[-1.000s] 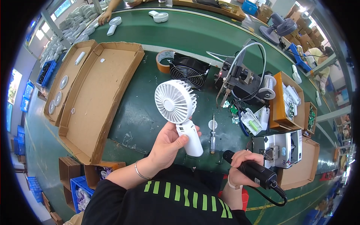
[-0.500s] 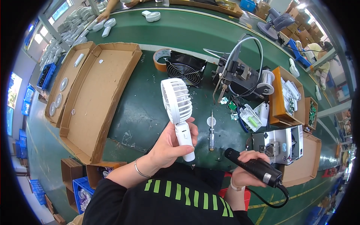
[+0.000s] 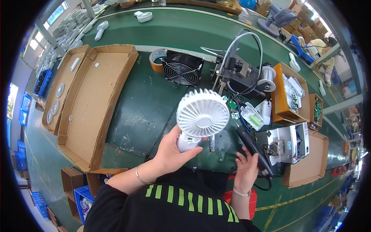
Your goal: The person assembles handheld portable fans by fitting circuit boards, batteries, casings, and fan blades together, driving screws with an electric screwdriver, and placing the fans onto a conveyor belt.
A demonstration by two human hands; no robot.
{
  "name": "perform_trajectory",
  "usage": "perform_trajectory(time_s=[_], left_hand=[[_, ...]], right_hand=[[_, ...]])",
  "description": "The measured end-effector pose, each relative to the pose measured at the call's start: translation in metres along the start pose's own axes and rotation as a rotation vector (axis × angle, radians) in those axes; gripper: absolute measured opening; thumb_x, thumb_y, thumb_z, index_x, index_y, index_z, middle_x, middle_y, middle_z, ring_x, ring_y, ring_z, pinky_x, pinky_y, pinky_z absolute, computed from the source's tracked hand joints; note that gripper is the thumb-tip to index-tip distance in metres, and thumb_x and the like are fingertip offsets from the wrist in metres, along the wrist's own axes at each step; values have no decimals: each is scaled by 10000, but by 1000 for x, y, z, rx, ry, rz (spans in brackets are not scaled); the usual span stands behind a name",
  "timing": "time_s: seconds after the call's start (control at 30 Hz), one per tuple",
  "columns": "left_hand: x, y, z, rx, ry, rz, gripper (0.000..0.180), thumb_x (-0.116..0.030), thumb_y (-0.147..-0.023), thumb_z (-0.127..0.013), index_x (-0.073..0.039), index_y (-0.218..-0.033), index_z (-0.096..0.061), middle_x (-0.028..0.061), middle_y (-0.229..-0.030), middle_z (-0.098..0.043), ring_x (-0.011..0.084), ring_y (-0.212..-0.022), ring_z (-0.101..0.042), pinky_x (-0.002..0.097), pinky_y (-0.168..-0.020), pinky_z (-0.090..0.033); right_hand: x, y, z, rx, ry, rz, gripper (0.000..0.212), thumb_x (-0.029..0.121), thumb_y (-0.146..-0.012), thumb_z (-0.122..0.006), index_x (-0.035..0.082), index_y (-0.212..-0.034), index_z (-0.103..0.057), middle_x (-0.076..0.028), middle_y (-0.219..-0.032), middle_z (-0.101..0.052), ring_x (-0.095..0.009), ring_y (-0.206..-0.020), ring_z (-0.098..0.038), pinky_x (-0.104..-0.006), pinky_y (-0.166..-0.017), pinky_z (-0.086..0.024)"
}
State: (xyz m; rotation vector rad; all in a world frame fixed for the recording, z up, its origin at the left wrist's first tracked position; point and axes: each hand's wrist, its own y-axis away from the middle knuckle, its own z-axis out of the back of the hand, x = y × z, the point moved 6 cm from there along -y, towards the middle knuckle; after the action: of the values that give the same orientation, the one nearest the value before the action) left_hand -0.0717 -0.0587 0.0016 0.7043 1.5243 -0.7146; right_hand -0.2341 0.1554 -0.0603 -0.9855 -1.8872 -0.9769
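Observation:
My left hand (image 3: 173,151) is closed round the handle of a white handheld fan (image 3: 203,116), its round grille facing up toward me. Beside a black electric screwdriver (image 3: 255,151) with a cord, my right hand (image 3: 246,168) has its palm up and fingers spread; its edge is close to the tool, and whether they touch I cannot tell. Partly hidden behind the fan is a clear-handled screwdriver (image 3: 212,143) on the green bench. An opened white casing with a green cell (image 3: 254,120) lies farther right, near small circuit boards (image 3: 232,104).
Cardboard trays (image 3: 91,104) stand on the left. A black cooling fan (image 3: 182,69), a tape roll (image 3: 156,63) and a soldering stand with a wire spool (image 3: 267,80) line the back. To the right are a parts box (image 3: 284,112) and a white-grey machine (image 3: 288,143). White fans lie on the conveyor (image 3: 174,29).
My left hand has turned the fan so its grille faces me. My right hand has opened from around the electric screwdriver, which now points farther away from me.

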Motion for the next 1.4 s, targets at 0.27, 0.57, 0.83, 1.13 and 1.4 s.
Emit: perform_trajectory(time_s=[0.27, 0.57, 0.83, 1.13, 1.4], left_hand=[[-22, 4, -10, -61, -855, -385, 485, -3, -695, -706, -39, -1163, -587, 141, -936, -676, 308, -788, -660, 351, -671, -525], [-27, 17, -21, 169, -809, -249, 536, -21, -719, -685, -26, -1240, -555, 152, -952, -671, 303, -785, -658, 360, -673, -524], [-14, 19, 18, 292, 269, -13, 584, -445, -953, -455, 60, -1230, -546, 147, -1130, -646, 208, -986, -619, 304, -826, -468], [18, 24, -4, 81, 296, -93, 1221, -756, -679, -629, -15, -1467, -64, 149, -1405, -359, 266, -1293, -411, 419, -1071, -354], [20, 25, 20, -146, 497, -56, 1096, -863, -700, -448, 0, -1363, -311, 130, -1289, -450, 228, -1185, -494, 367, -985, -423]], right_hand=[[2, 18, -35, 161, 450, 223, 431, -33, -860, -583, -68, -1269, -453, -218, -1244, -541, -286, -1063, -606, -342, -903, -485], [25, 31, -100, 390, 1009, 1247, 935, 36, -641, -782, 31, -1414, -257, -298, -1442, -257, -436, -1335, -318, -495, -1082, -292], [-3, 18, -96, 574, 584, 483, 933, 294, -661, -758, -66, -1403, -322, -174, -1217, -475, -264, -1146, -506, -346, -955, -418], [-3, 49, -164, 695, 867, 917, 878, 598, -829, -563, -71, -1368, -378, -257, -1331, -396, -377, -1165, -451, -436, -997, -358], [-13, 63, -202, 743, 734, 980, 736, 370, -716, -699, -22, -1307, -503, -222, -1264, -454, -377, -1107, -476, -448, -946, -397]])
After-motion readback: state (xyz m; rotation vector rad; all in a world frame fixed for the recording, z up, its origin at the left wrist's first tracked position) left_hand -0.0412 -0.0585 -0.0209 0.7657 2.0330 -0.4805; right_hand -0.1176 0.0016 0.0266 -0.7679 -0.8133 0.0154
